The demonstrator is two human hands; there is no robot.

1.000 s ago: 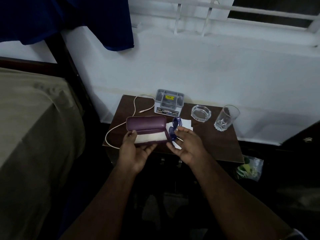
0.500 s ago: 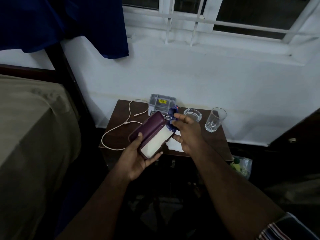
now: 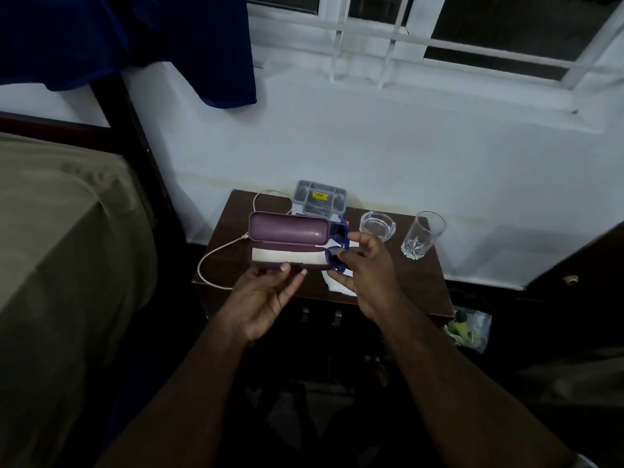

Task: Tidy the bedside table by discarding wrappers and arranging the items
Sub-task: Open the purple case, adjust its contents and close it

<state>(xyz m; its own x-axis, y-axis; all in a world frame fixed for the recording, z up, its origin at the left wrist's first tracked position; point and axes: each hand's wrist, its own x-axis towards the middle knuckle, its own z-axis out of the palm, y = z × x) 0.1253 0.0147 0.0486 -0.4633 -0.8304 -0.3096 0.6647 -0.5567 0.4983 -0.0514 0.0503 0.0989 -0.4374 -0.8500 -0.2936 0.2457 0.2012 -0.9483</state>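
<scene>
An open purple glasses case (image 3: 287, 231) with a pale lining is held level above the dark wooden bedside table (image 3: 398, 282). My left hand (image 3: 266, 295) supports the case from below, thumb on its front edge. My right hand (image 3: 368, 271) pinches blue-framed glasses (image 3: 337, 243) at the right end of the case, partly inside it. A white paper (image 3: 337, 285) lies on the table under my right hand.
At the table's back stand a grey compartment tray (image 3: 319, 199), a glass ashtray (image 3: 377, 225) and a drinking glass (image 3: 422, 234). A white cable (image 3: 216, 255) loops at the left. A bed (image 3: 60, 248) is left; a bag with green litter (image 3: 469, 327) lies right.
The case has turned from a tilted, end-on pose back to level with its lid up. My right hand has brought the blue glasses to its right end.
</scene>
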